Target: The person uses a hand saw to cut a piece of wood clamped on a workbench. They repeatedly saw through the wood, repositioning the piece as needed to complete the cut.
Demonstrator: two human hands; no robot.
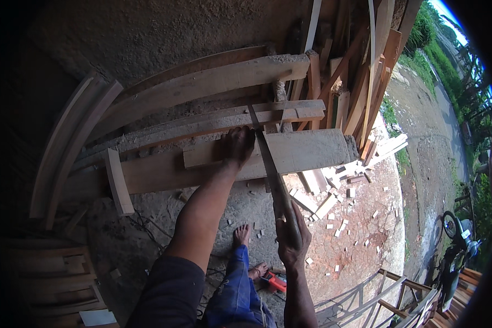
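Handsaw across a board, right hand wrapped round its handle.
Board's along the long plank's far edge, left hand on it, can't tell if that one's pinching.

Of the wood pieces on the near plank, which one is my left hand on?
The board lying lengthwise, its left end just left of your left hand. The narrow piece farther left lies crosswise, with no hand on it.

Runs from a rough, shadowed wall across a partly sunlit floor to a road edged with greenery.
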